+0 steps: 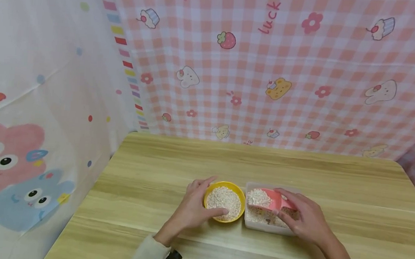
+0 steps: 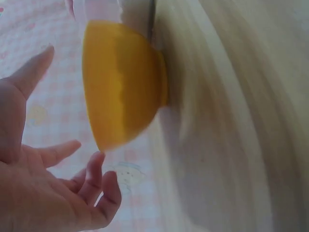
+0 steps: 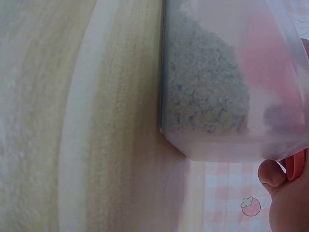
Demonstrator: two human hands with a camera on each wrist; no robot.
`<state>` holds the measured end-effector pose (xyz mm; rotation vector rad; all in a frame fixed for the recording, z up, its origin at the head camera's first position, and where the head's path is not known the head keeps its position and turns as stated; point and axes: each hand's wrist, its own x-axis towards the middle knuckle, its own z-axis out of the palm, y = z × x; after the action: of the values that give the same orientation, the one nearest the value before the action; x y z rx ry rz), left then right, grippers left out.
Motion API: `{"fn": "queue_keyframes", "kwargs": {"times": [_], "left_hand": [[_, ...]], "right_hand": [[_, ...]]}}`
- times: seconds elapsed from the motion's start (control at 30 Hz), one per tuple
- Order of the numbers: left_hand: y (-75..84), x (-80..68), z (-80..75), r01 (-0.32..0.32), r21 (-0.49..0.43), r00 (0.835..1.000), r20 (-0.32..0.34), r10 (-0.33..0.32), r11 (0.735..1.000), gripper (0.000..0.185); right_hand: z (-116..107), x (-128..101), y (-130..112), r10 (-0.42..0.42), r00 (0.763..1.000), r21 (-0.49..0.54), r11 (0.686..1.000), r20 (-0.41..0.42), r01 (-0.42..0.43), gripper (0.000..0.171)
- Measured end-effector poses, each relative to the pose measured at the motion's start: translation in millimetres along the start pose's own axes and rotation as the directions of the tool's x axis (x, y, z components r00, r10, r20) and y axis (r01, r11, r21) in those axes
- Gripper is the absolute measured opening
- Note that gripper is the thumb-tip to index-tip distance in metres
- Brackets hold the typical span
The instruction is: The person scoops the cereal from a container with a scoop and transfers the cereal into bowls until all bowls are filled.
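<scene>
A yellow bowl [image 1: 243,197] full of pale oat-like flakes [image 1: 224,199] stands on the table. My left hand [image 1: 192,205] is at its left side, thumb reaching over the flakes. In the left wrist view this hand [image 2: 53,188] has its fingers spread, one fingertip right at the rim of the bowl [image 2: 116,84]. My right hand [image 1: 307,217] grips the handle of a pink scoop [image 1: 276,198] heaped with flakes at its front. The scoop is within the top of a translucent tub [image 1: 269,229], above more flakes. Through the tub wall [image 3: 217,152], the right wrist view shows flakes piled up.
Bowl and tub stand side by side on a wooden table [image 1: 169,159]. Behind it hangs a pink checked cloth [image 1: 202,105], and a white cloth with cartoon figures [image 1: 61,95] hangs at the left.
</scene>
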<state>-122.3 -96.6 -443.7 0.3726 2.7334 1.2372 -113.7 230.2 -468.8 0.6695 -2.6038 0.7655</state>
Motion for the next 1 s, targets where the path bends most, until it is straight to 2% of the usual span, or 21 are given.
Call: {"fn": "queue_keyframes", "kwargs": {"times": [0.2, 0.33, 0.43, 0.73, 1.0], "left_hand": [[-11.4, 1.6, -1.8, 0.019, -0.022, 0.993, 0.121, -0.016, 1.0, 0.113], [-16.5, 4.6, -0.5, -0.004, -0.058, 0.978, 0.209, 0.016, 0.998, 0.122], [-19.9, 7.0, 1.4, -0.023, -0.082, 0.967, 0.25, 0.043, 0.996, 0.125], [-25.5, 9.5, 8.4, -0.004, -0.154, 0.963, 0.264, 0.045, 0.988, 0.124], [-23.5, 10.4, 9.2, 0.04, -0.188, 0.962, 0.272, 0.012, 0.981, 0.122]], "right_hand": [[0.3, -0.5, 0.6, -0.002, 1.0, -0.005, 1.0, -0.008, 0.002, 0.057], [0.3, -0.2, 0.8, -0.002, 1.0, -0.004, 1.0, -0.01, 0.001, 0.057], [0.5, 0.2, 0.7, -0.002, 1.0, -0.003, 1.0, -0.012, 0.002, 0.057], [2.0, -0.1, 1.0, -0.003, 1.0, -0.005, 1.0, -0.022, 0.002, 0.058], [1.7, -0.6, 1.2, 0.0, 1.0, -0.005, 1.0, -0.026, 0.0, 0.058]]}}
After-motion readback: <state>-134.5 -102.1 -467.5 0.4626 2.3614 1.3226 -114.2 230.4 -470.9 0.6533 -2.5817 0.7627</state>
